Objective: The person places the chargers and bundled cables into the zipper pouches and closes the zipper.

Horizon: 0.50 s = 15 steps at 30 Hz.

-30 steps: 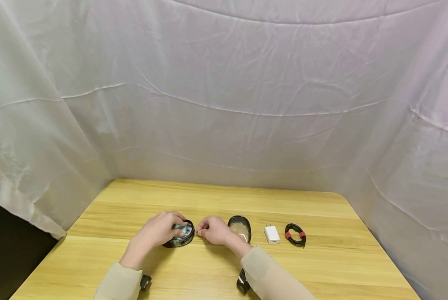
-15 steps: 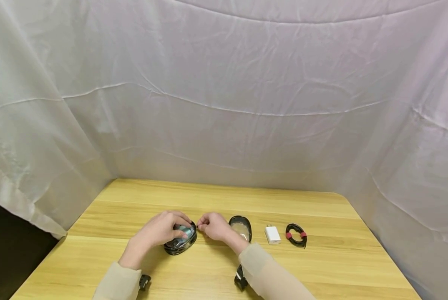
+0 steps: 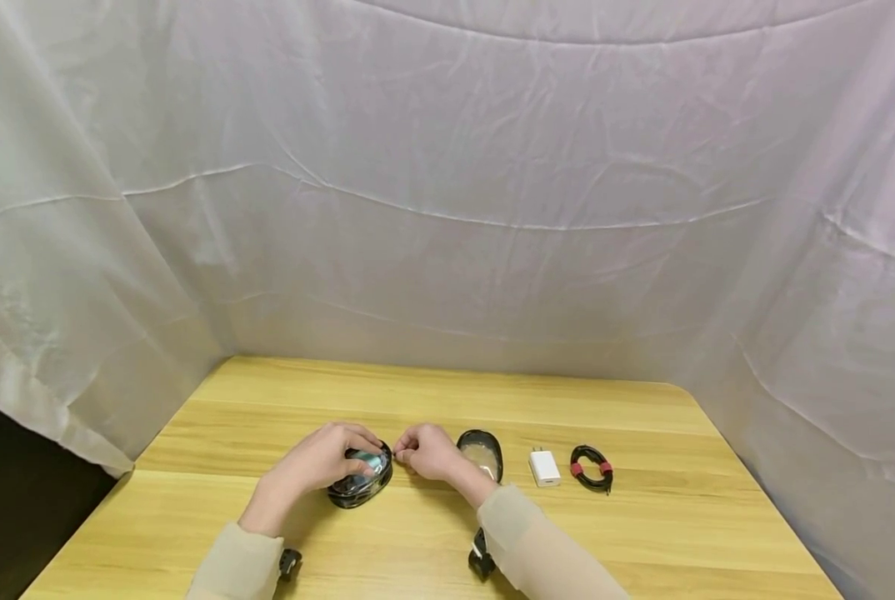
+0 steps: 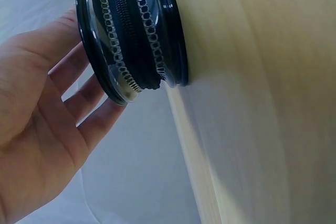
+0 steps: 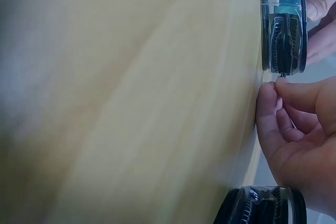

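Observation:
A round black zip case [image 3: 359, 487] with a clear lid lies on the wooden table [image 3: 447, 400], front centre. My left hand [image 3: 320, 463] lies over its top and holds it; in the left wrist view the fingers [image 4: 79, 103] lie along the lid of the case [image 4: 131, 35]. My right hand [image 3: 427, 452] is just right of the case and pinches the small zipper pull [image 3: 393, 454] at its rim. The right wrist view shows the thumb and forefinger [image 5: 294, 90] pinched together right at the zip of the case [image 5: 283, 22].
A second round black case [image 3: 481, 454] lies just right of my right hand, also low in the right wrist view [image 5: 262, 207]. Further right are a white charger plug [image 3: 543, 468] and a coiled black cable with red ties [image 3: 590, 469]. White cloth [image 3: 447, 208] hangs behind and beside the table.
My right hand has moved a little away from me along the case's right rim, still pinched at the zip. The case has shifted slightly under my left hand.

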{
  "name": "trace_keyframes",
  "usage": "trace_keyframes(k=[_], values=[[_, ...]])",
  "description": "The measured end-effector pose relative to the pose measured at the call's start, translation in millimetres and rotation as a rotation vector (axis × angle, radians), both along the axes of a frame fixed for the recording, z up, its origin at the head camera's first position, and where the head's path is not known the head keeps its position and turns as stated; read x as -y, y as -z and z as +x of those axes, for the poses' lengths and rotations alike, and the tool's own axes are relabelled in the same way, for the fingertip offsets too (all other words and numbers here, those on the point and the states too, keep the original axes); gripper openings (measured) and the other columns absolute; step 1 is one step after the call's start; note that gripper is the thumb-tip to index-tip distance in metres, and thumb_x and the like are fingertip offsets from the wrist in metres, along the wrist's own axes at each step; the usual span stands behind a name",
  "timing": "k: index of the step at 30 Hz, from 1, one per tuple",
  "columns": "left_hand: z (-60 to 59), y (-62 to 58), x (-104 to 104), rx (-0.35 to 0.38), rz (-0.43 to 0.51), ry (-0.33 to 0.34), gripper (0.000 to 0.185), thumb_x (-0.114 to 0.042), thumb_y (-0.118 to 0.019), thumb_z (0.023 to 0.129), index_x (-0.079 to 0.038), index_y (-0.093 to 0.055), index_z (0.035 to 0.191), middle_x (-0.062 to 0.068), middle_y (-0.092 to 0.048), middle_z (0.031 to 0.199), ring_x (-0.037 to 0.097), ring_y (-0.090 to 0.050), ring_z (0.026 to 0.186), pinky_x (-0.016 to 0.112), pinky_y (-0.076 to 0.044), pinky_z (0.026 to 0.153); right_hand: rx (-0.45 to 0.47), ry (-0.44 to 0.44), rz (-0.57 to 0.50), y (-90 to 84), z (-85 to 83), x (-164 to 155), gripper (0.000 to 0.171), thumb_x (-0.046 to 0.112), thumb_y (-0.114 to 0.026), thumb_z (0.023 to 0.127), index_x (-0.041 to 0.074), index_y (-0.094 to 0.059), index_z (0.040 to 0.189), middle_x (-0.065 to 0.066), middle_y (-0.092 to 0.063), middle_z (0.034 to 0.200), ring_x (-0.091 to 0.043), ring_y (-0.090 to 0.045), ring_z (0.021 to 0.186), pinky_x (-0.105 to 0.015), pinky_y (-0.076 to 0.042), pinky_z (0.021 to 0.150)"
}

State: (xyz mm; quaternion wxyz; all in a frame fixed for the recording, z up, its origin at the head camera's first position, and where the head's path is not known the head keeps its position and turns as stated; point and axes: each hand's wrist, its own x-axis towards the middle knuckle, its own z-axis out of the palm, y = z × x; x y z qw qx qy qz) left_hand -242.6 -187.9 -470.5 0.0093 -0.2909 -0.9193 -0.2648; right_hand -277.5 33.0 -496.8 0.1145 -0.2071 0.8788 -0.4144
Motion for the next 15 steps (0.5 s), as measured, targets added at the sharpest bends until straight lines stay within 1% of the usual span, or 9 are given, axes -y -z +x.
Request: trace_keyframes(k=[4, 12, 15], values=[[-0.3, 1.3, 0.0, -0.001, 0.003, -0.012, 0.024, -0.018, -0.083, 0.088, -0.012, -0.081, 0.111, 0.001, -0.075, 0.12, 0.031, -0.068, 0.118, 0.054, -0.055, 0.1, 0.003, 0.001, 0.002, 0.7, 0.9, -1.1, 0.011, 0.001, -0.066, 0.1, 0.003, -0.073, 0.091, -0.006, -0.068, 0.076, -0.012, -0.06, 0.064, -0.023, -0.052, 0.055], [1.1, 2.0, -0.2, -0.004, 0.017, -0.016, 0.024, -0.017, -0.083, 0.087, -0.011, -0.081, 0.11, 0.004, -0.075, 0.121, 0.033, -0.068, 0.118, 0.055, -0.054, 0.101, 0.013, -0.014, 0.009, 0.5, 3.4, -3.7, 0.013, -0.001, -0.064, 0.1, 0.003, -0.072, 0.091, -0.006, -0.068, 0.078, -0.014, -0.064, 0.066, -0.025, -0.053, 0.057], [1.6, 1.0, -0.5, -0.006, 0.018, -0.021, 0.023, -0.016, -0.083, 0.087, -0.011, -0.082, 0.11, 0.004, -0.075, 0.121, 0.033, -0.068, 0.118, 0.055, -0.054, 0.101, 0.013, -0.021, 0.012, -0.3, 4.6, -4.4, 0.013, -0.001, -0.064, 0.1, 0.003, -0.072, 0.091, -0.006, -0.068, 0.079, -0.014, -0.063, 0.067, -0.024, -0.052, 0.057]])
